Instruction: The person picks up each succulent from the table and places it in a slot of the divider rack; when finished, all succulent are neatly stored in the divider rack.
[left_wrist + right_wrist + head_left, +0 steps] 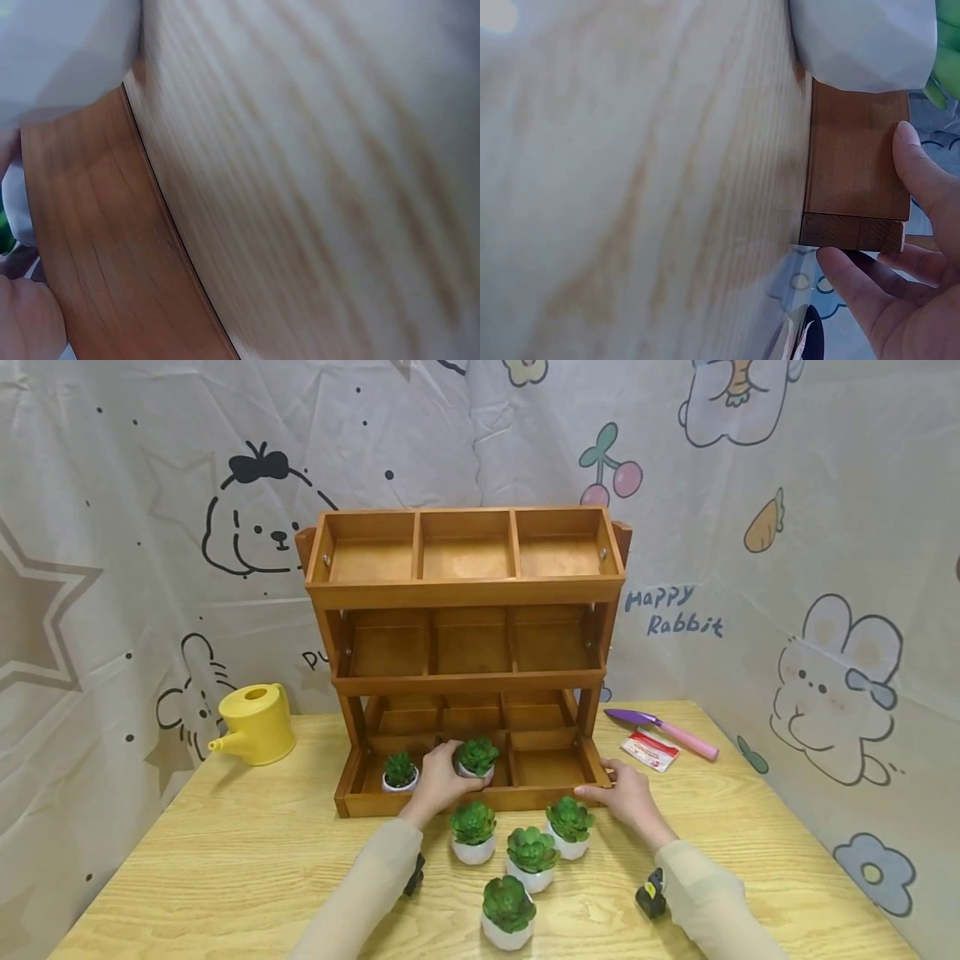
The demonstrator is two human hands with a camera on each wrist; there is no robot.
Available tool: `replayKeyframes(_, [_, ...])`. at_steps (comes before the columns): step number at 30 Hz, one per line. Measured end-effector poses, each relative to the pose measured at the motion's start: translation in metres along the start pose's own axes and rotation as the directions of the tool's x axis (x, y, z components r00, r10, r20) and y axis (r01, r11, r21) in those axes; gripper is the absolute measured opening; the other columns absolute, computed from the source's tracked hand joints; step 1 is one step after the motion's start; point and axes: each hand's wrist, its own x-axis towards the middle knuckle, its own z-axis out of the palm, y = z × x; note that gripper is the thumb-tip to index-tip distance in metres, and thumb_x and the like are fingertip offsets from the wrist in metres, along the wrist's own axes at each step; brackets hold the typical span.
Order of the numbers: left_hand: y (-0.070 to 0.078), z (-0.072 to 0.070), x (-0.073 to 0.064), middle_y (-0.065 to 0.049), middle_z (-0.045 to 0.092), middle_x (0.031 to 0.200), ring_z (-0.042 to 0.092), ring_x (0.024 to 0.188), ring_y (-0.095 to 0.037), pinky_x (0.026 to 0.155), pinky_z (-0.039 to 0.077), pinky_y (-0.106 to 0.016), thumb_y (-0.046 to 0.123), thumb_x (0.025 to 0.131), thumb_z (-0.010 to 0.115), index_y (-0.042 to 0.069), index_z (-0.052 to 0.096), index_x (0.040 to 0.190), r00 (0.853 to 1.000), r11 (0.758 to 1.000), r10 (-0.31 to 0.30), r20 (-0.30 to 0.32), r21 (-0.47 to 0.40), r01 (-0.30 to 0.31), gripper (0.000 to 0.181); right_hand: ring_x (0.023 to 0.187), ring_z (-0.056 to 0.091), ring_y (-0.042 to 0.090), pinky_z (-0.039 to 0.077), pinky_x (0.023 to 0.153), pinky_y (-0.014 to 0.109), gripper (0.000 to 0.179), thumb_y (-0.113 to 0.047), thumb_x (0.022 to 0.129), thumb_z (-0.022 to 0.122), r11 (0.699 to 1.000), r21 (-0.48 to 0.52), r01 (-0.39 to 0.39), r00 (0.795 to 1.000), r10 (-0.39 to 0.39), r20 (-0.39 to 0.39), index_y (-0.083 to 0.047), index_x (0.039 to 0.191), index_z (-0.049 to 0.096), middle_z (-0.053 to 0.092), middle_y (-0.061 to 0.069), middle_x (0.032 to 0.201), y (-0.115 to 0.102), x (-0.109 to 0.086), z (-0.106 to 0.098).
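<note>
My left hand (pixel 438 782) holds a small potted succulent (pixel 477 757) by its white pot, inside the middle compartment of the lowest tier of a brown wooden plant shelf (pixel 465 593). To its left, a second potted plant (pixel 400 772) sits in the left compartment. In the left wrist view only a sliver of the pot (pixel 18 202) shows beyond the front board. My right hand (pixel 628 795) grips the shelf's lower right corner. The right wrist view has the thumb on the front board (pixel 859 165) and the fingers around its end.
Several potted succulents (pixel 531 858) stand on the table in front of the shelf, between my forearms. A yellow watering can (pixel 258 727) is at the left. At the right lie a purple trowel with a pink handle (pixel 686 739) and a red-and-white packet (pixel 649 750).
</note>
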Motion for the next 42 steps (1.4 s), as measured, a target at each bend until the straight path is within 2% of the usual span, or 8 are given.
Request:
replayKeyframes(12, [0.0023, 0.0025, 0.0029, -0.013, 0.066, 0.101, 0.063, 0.092, -0.026, 0.074, 0.054, -0.038, 0.036, 0.07, 0.084, 0.0, 0.062, 0.113, 0.998, 0.998, -0.054, 0.042, 0.04, 0.052, 0.061, 0.114, 0.056, 0.045, 0.049, 0.091, 0.051, 0.075, -0.033, 0.081, 0.077, 1.0, -0.004, 0.01, 1.0, -0.01, -0.007, 0.01, 0.134, 0.047, 0.053, 0.032, 0.13, 0.0009, 0.0003, -0.0004])
replayKeyframes(19, [0.0055, 0.0013, 0.0033, -0.018, 0.067, 0.103, 0.064, 0.087, -0.025, 0.07, 0.054, -0.036, 0.045, 0.072, 0.079, -0.007, 0.058, 0.12, 0.986, 0.988, -0.131, 0.106, 0.097, 0.121, 0.075, 0.114, 0.056, 0.045, 0.049, 0.091, 0.051, 0.074, -0.032, 0.081, 0.077, 1.0, 0.003, 0.006, 1.0, -0.006, -0.006, 0.01, 0.134, 0.046, 0.052, 0.032, 0.131, -0.0001, -0.0011, -0.0005])
replayKeyframes(25, [0.0085, -0.0011, 0.0016, -0.019, 0.066, 0.102, 0.064, 0.084, -0.024, 0.069, 0.054, -0.035, 0.045, 0.074, 0.078, -0.01, 0.056, 0.121, 0.979, 0.984, -0.149, 0.141, 0.114, 0.134, 0.076, 0.113, 0.056, 0.046, 0.05, 0.09, 0.05, 0.072, -0.03, 0.082, 0.076, 1.0, 0.002, 0.015, 1.0, -0.015, -0.007, 0.01, 0.134, 0.047, 0.052, 0.032, 0.131, 0.0, -0.0022, 0.0007])
replayKeyframes(35, [0.0084, 0.0004, 0.0029, -0.022, 0.065, 0.108, 0.064, 0.088, -0.027, 0.071, 0.055, -0.038, 0.045, 0.075, 0.076, -0.011, 0.053, 0.125, 0.975, 0.98, -0.169, 0.146, 0.134, 0.15, 0.079, 0.112, 0.057, 0.045, 0.051, 0.089, 0.05, 0.071, -0.029, 0.082, 0.076, 1.0, -0.001, 0.018, 1.0, -0.018, -0.017, 0.01, 0.133, 0.047, 0.053, 0.032, 0.13, 0.001, -0.0018, 0.0008])
replayKeyframes(42, [0.0084, 0.0012, 0.0025, -0.027, 0.062, 0.118, 0.064, 0.099, -0.033, 0.079, 0.055, -0.043, 0.045, 0.075, 0.077, -0.011, 0.051, 0.129, 0.971, 0.976, -0.196, 0.137, 0.125, 0.179, 0.082, 0.109, 0.059, 0.044, 0.051, 0.088, 0.05, 0.072, -0.03, 0.081, 0.077, 1.0, 0.006, 0.021, 1.0, -0.021, -0.021, 0.01, 0.133, 0.047, 0.056, 0.033, 0.124, 0.0002, -0.0008, 0.0013])
